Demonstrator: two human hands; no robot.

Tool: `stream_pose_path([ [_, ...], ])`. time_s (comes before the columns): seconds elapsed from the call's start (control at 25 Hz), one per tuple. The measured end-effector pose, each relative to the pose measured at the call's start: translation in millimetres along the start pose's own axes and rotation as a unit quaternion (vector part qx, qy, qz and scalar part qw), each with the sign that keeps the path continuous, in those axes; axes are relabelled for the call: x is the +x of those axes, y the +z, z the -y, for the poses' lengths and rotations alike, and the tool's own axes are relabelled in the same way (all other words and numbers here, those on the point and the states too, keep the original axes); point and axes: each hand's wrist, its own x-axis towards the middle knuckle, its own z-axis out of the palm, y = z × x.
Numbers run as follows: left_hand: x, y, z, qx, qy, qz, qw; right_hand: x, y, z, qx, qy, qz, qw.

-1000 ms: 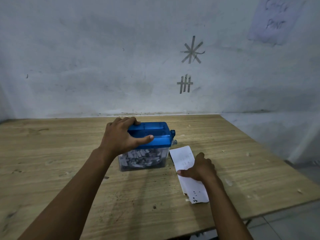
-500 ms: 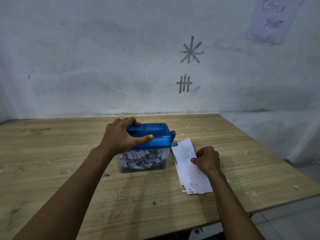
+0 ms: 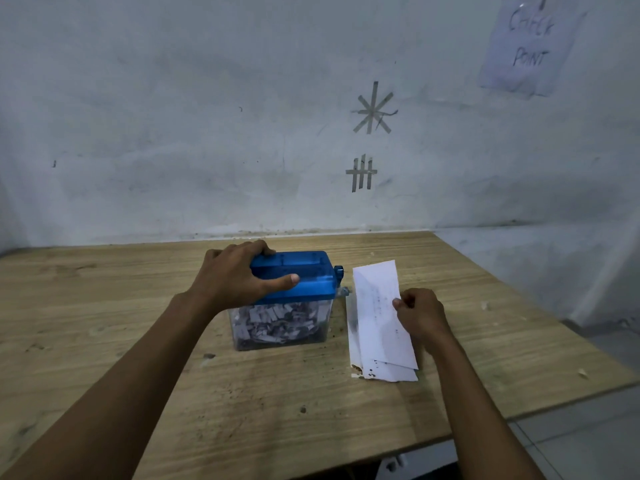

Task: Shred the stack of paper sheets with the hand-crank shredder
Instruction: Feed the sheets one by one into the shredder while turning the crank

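A small hand-crank shredder [image 3: 311, 282] with a blue lid and a clear bin full of paper shreds stands mid-table. My left hand [image 3: 239, 275] grips the lid's left end, thumb lying along its front. The crank knob [image 3: 338, 271] sticks out on the lid's right side. Right of the shredder lies a thin stack of white paper sheets [image 3: 391, 372]. My right hand [image 3: 420, 315] pinches the right edge of the top sheet [image 3: 375, 299], whose far end is lifted off the stack.
The wooden table [image 3: 104, 323] butts against a grey wall with tape marks. Its right edge [image 3: 540, 327] and front edge drop to a tiled floor. A paper sign reading "CHECK POINT" [image 3: 530, 46] hangs at upper right. Small paper scraps dot the table's right side.
My right hand went from pressing on the stack to pinching the top sheet's right edge and raising it. My left hand stayed on the shredder lid.
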Motion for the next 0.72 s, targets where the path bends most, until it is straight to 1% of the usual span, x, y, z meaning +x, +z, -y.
stream_pose_path([
  [0.08,1,-3,-5,0.018,0.003,0.01,1.0,7,-8,2,0.054,0.013,0.017,0.998],
  [0.16,3,-5,-10,0.011,0.012,0.012,1.0,12,-14,5,0.094,0.025,0.057,0.994],
  [0.36,3,1,-27,0.01,0.041,0.004,0.999,3,-7,9,0.137,0.057,0.162,0.976],
  [0.44,5,5,-36,0.015,0.049,0.016,0.999,2,-2,8,0.188,0.073,0.201,0.959],
  [0.52,8,9,-42,0.015,0.055,0.027,0.998,3,-4,12,0.233,0.08,0.261,0.933],
  [0.64,8,16,-48,0.009,0.065,0.025,0.997,0,-11,15,0.247,0.085,0.341,0.903],
  [0.72,8,18,-51,0.002,0.066,0.022,0.998,-4,-18,14,0.26,0.085,0.364,0.89],
])
